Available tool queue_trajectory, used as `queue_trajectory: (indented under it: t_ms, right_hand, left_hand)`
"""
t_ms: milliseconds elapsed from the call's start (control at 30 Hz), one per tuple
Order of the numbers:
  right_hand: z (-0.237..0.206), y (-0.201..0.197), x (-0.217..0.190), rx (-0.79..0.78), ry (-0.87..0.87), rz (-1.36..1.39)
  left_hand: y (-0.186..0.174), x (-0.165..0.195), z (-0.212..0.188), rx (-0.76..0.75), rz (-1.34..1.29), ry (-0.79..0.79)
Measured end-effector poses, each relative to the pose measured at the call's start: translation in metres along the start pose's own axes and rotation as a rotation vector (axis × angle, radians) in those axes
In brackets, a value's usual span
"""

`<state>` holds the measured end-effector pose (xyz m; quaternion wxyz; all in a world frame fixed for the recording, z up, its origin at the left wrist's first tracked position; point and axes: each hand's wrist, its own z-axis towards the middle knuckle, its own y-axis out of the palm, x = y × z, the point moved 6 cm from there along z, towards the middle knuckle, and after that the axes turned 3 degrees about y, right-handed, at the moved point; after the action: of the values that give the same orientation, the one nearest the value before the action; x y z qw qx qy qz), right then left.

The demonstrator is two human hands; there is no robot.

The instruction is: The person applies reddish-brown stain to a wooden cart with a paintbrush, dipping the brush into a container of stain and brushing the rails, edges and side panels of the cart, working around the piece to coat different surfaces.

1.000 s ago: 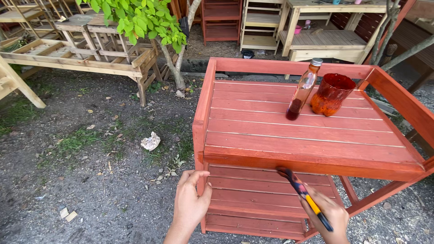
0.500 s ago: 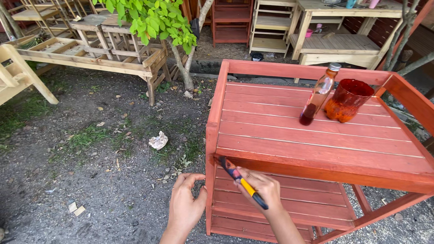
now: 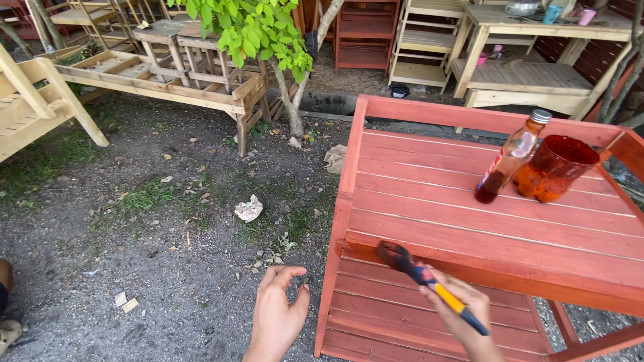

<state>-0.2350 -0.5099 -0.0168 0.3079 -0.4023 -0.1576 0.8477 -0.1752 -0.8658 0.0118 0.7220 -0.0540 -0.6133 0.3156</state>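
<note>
Red slatted shelf (image 3: 429,201), bottle (image 3: 510,157), cup (image 3: 554,167)

Left hand (image 3: 276,318) open, fingers spread; right hand (image 3: 463,315) closed in a grip

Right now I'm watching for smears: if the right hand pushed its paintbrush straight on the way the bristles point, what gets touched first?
Probably the front rail of the red-painted wooden slatted shelf; the right hand aims the paintbrush there, though depth is unclear.

An outdoor furniture-making yard. Bare dirt ground (image 3: 134,268) with grass patches and wood scraps lies to the left. Unpainted wooden frames (image 3: 154,77) and shelves (image 3: 426,40) stand at the far side by a small tree (image 3: 261,33). A red-stained slatted rack (image 3: 483,201) stands near right, bearing a stain bottle (image 3: 510,161) and a cup (image 3: 553,167).
</note>
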Motion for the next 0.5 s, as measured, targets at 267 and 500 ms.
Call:
queue_trajectory:
  t_ms: [267, 500]
  right_hand:
    - [0.004, 0.052, -0.063, -0.035, -0.238, 0.017]
    - [-0.026, 0.048, -0.046, 0.091, 0.091, 0.103]
  left_hand:
    - [-0.016, 0.001, -0.001, 0.006, 0.012, 0.02]
    - [-0.02, 0.01, -0.001, 0.024, -0.018, 0.072]
